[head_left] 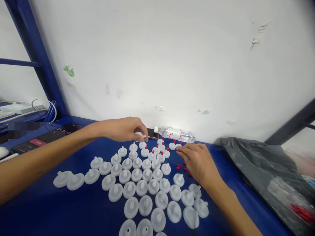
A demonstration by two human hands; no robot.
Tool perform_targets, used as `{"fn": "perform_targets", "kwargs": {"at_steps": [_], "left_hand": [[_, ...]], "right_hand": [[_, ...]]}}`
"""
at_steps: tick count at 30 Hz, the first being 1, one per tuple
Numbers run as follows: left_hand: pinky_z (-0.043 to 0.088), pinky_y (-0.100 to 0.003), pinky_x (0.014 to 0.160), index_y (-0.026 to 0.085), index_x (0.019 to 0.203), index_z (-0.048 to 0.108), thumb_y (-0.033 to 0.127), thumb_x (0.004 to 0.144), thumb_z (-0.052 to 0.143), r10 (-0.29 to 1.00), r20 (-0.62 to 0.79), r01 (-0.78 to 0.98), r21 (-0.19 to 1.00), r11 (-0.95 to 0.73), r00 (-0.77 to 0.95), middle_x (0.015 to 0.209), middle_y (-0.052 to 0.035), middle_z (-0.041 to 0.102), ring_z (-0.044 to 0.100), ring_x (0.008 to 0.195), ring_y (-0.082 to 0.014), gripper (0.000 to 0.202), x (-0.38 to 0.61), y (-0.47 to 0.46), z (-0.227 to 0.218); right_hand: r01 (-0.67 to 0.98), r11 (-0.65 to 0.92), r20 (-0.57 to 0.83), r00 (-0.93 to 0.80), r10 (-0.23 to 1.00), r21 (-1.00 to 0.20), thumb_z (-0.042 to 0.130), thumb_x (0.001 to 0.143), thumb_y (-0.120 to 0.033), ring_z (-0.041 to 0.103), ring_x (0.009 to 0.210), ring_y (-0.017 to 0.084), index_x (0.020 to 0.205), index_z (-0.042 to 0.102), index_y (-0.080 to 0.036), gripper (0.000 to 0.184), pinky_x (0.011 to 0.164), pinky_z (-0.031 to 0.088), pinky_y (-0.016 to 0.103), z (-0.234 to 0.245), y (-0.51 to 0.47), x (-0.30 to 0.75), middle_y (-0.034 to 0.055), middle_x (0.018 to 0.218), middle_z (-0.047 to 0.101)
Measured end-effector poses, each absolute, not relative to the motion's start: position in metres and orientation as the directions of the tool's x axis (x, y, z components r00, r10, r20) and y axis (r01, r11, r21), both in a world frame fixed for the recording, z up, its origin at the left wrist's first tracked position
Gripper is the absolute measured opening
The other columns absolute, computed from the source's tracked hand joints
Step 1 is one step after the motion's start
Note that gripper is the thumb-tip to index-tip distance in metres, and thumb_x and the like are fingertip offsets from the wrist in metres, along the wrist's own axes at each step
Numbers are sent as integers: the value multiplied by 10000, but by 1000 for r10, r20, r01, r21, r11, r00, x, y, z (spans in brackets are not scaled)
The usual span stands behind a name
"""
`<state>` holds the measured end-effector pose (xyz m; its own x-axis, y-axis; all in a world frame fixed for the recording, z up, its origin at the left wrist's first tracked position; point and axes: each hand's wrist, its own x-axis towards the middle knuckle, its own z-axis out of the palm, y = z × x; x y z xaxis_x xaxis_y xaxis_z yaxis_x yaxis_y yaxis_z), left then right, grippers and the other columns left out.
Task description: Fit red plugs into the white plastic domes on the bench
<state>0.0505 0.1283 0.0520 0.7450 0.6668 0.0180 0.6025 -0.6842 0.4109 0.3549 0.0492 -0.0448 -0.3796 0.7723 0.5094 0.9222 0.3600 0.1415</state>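
Observation:
My left hand (130, 128) is closed in a pinch on a white plastic disc with a short nozzle (140, 134), held at the back of the spread, before a dark phone. My right hand (199, 160) reaches in from the right, fingertips pinched together with a bit of red, seemingly a small red cap (179, 150), at their ends. Many similar white nozzled discs (142, 188) stand in loose rows on the blue tabletop (81, 209). Several at the back carry red caps (161, 153) on their nozzles. Loose red caps (178, 167) lie beside my right hand, partly hidden by it.
A clear water bottle (172, 133) lies against the white wall (172, 65), next to the dark phone (153, 133). A large screen device (44, 139) lies at left. Dark plastic bags (261, 170) cover the right side. Blue frame posts (46, 55) rise at left.

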Motion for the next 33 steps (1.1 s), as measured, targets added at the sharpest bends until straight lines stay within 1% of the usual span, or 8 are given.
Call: {"fn": "perform_targets", "kwargs": {"at_steps": [4,8,13,18,23,28,30,33], "left_hand": [[466,-254,712,246,849,796,230,824,655,761,36,696,378,-611,648,897,-18,788,690,898,-206,144,51,138,40],[452,-250,632,219,786,782,206,761,679,845,24,815,248,-523,534,890,-52,779,701,822,-215,107,44,149,32],[423,-239,541,184,719,763,128,681,667,869,-71,862,187,-471,490,843,-76,770,679,674,-197,117,38,168,12],[398,-226,518,186,768,740,73,650,652,860,-153,873,132,-469,486,845,-69,760,672,673,-189,185,38,166,6],[393,-255,535,187,794,737,219,765,681,853,-143,865,86,-495,502,838,-87,756,657,663,-208,70,40,153,17],[366,-291,583,162,797,723,282,939,524,825,30,823,61,-565,564,751,-92,730,612,621,-194,272,54,131,31],[399,-294,656,172,880,731,300,985,487,770,109,766,80,-638,629,847,-77,754,651,730,-195,295,65,117,34],[458,-320,781,196,1176,698,518,968,580,653,217,640,136,-756,726,1120,-92,755,683,975,-251,401,83,95,33]], "right_hand": [[898,408,447,-437,781,164,532,991,-119,690,914,214,1278,656,-208,325,919,435,421,-53,49,349,33,1016,753],[878,477,472,-434,767,32,471,1046,-249,661,1066,233,1320,632,-228,318,965,466,440,-47,44,344,63,1151,730],[782,610,400,-523,753,-126,381,1073,-286,564,1285,217,1402,574,-295,381,1103,434,438,-40,35,327,18,1379,654],[765,630,388,-545,743,-133,381,1060,-233,581,1244,223,1440,536,-285,414,1061,476,429,-45,33,321,29,1363,658],[816,574,410,-503,761,-64,477,1015,-151,660,1065,250,1305,640,-233,342,911,518,443,-52,39,322,62,1175,732],[821,563,508,-446,737,-97,627,974,-183,709,899,214,1048,728,-239,137,877,494,407,-50,42,321,9,987,787],[818,559,596,-383,705,-135,650,967,-213,713,859,200,999,735,-247,97,865,497,383,-46,40,320,-5,954,792],[777,550,688,-219,692,-306,694,942,-262,718,864,183,990,742,-279,69,813,522,321,-36,33,315,-32,961,794]]}}
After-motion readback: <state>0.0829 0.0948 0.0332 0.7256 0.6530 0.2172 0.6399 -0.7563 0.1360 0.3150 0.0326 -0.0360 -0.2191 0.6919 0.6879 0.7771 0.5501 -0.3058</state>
